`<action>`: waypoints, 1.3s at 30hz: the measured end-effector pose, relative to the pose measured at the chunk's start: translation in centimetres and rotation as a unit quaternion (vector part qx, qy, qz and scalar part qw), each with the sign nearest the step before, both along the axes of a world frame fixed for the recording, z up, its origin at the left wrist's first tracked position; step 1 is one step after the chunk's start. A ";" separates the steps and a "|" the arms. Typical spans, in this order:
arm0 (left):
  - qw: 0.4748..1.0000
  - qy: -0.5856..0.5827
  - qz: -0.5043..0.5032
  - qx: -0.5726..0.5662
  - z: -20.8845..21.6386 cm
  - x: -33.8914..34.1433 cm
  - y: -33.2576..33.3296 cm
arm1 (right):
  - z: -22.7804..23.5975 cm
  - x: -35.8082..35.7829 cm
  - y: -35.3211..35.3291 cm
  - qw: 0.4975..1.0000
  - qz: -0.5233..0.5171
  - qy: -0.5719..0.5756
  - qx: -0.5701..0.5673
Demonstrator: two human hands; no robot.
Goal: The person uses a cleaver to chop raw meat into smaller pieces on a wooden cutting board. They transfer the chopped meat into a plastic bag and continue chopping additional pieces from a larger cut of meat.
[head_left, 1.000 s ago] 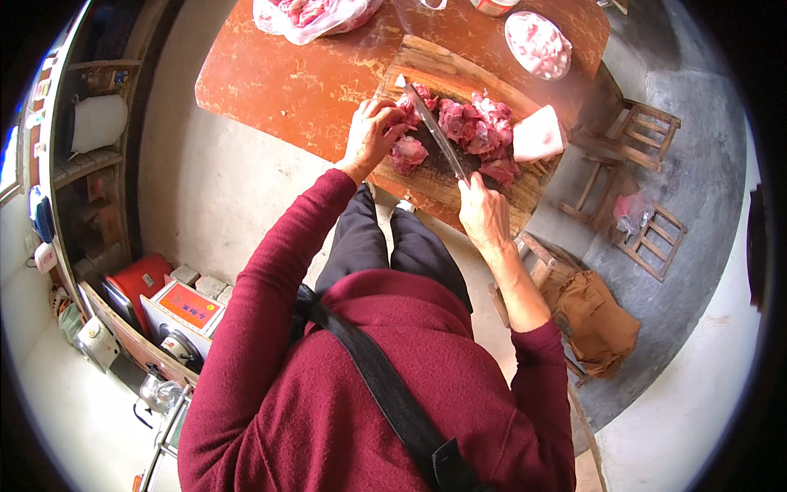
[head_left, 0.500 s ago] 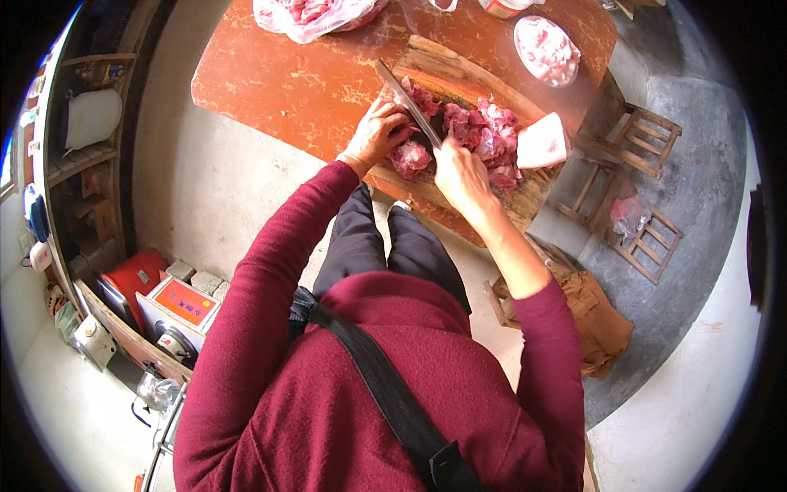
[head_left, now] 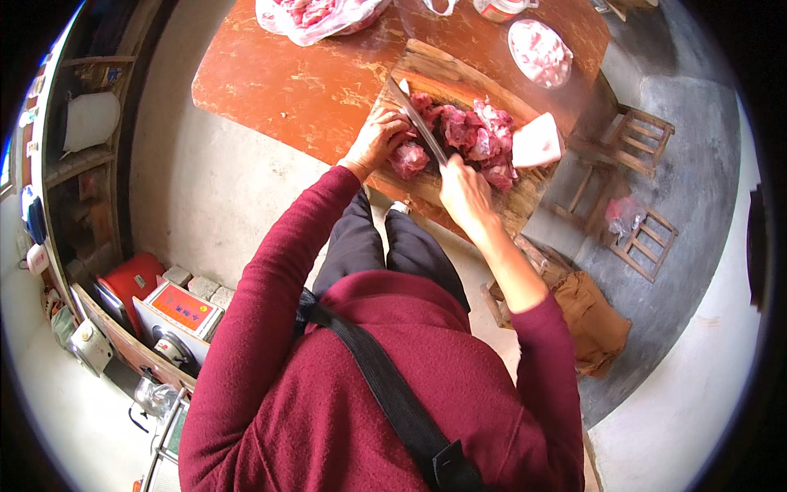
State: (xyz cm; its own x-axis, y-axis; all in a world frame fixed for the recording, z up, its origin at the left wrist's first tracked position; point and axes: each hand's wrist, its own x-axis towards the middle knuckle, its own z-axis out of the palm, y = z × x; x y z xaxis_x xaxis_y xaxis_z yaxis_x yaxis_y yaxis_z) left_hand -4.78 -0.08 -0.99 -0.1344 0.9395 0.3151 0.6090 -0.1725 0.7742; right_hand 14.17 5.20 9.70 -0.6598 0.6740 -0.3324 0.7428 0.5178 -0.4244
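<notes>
Meat being cut on a wooden chopping board (head_left: 459, 90) on a red-brown table (head_left: 279, 82). At the board's left edge, the left hand (head_left: 379, 141) presses with curled fingers on a chunk of red meat (head_left: 408, 157). Right of it, the cleaver (head_left: 418, 121) slants across the board, its handle enclosed by the right hand (head_left: 463, 193). Further right lies a heap of cut pieces (head_left: 479, 139), then a pale slab of fat (head_left: 537, 141). Judged from this, much is cut; the held chunk remains.
</notes>
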 end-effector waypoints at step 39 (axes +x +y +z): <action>0.994 0.020 0.058 -0.086 5.2 1.3 2.8 | 2.1 13.4 -7.3 0.955 -0.257 0.137 -0.053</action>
State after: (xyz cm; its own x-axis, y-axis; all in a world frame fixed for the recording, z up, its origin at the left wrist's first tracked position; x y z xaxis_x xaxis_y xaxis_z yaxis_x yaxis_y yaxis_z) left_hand -3.45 2.69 4.16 -0.2357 0.9589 0.1581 0.6476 0.0337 0.7612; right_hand 27.61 -2.10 11.80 -0.3224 0.9045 -0.2791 0.7410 0.0576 -0.6691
